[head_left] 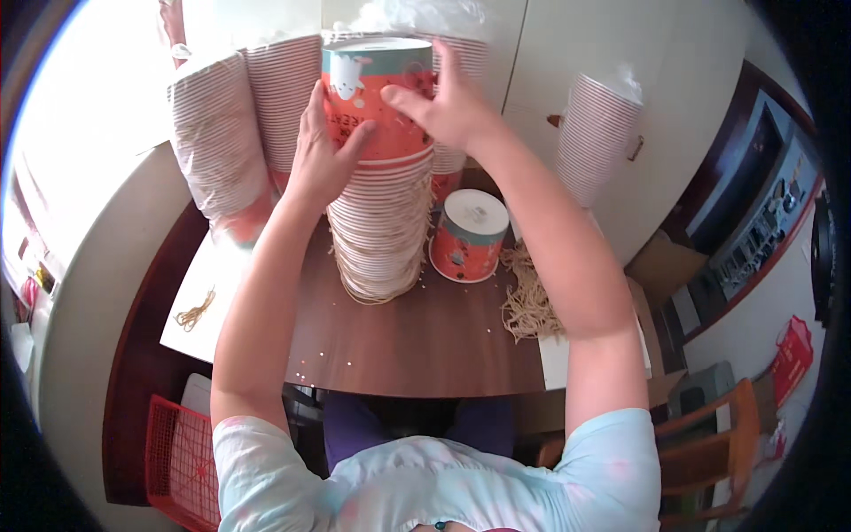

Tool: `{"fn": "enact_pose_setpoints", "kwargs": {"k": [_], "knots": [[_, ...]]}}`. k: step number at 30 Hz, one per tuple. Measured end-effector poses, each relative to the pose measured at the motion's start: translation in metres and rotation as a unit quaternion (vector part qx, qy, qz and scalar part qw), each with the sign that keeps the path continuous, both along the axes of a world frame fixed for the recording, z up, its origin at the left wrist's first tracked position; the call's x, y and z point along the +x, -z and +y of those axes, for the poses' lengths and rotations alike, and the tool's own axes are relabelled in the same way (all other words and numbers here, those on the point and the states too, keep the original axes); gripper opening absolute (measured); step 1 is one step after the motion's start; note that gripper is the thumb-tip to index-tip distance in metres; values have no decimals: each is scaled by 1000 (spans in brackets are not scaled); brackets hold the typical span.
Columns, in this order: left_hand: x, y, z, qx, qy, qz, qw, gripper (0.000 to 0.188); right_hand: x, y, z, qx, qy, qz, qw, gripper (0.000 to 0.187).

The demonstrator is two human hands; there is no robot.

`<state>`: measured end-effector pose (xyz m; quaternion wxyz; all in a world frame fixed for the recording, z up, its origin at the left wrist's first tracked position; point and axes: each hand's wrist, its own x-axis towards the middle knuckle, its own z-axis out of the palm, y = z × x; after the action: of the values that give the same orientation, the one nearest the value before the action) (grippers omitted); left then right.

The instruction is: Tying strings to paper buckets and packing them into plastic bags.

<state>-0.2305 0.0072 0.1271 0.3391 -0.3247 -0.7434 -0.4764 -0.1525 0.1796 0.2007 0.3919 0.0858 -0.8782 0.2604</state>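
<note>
Both hands on the top cup (379, 97) of a tall cup stack (381, 222) standing on the brown table (425, 341). Left hand (321, 155) wraps the cup's left side, fingers curled, thumb across the front. Right hand (443, 102) lies fairly flat on its right side, fingers spread. Single upturned cup (468, 235) just right of the stack, rubber bands (527, 297) beside it.

Person wears a pale tie-dye T-shirt (425, 483), aqua with faint pink; short sleeves; forearms bare; dark purple trousers (355, 430).
</note>
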Motion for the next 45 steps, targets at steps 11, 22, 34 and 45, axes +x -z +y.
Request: {"fn": "enact_pose_setpoints", "kwargs": {"k": [11,22,34,45], "knots": [[94,74,19,2,114,180,977,42,52,196,122,159,117,-212,957,36],[164,123,36,-29,199,-2,980,50,176,199,87,-618,-65,0,784,17],[193,137,-20,-320,195,77,924,20,219,250,132,-105,168,-221,955,10],[209,114,-32,-228,164,15,960,31,137,243,185,341,151,-140,917,14]]}}
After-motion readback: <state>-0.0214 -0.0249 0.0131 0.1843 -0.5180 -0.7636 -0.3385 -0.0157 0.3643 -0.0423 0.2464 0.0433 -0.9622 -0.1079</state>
